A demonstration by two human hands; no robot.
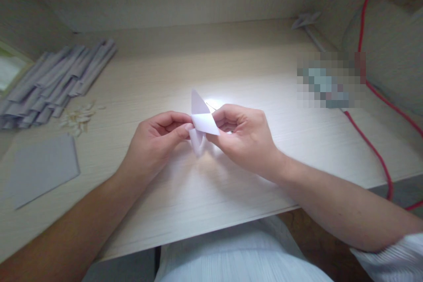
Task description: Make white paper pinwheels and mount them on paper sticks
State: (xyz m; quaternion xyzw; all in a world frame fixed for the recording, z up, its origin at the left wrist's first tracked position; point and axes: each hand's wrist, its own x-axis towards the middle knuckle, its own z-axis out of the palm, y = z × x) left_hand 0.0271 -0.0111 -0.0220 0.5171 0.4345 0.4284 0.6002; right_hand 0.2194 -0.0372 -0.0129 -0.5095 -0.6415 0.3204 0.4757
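Note:
Both my hands hold one small folded piece of white paper (202, 120) just above the middle of a pale wooden desk (231, 75). My left hand (155, 143) pinches its left side between thumb and fingers. My right hand (243, 134) grips its right side, the thumb lying under a folded flap. A pointed tip of the paper sticks up between the two hands, and a lower part hangs down behind my fingers.
Several folded grey paper strips (56, 81) are piled at the far left, with small pale scraps (79, 119) beside them. A flat grey sheet (41, 169) lies near the left front edge. A red cable (373, 145) runs down the right side past a blurred object (330, 80).

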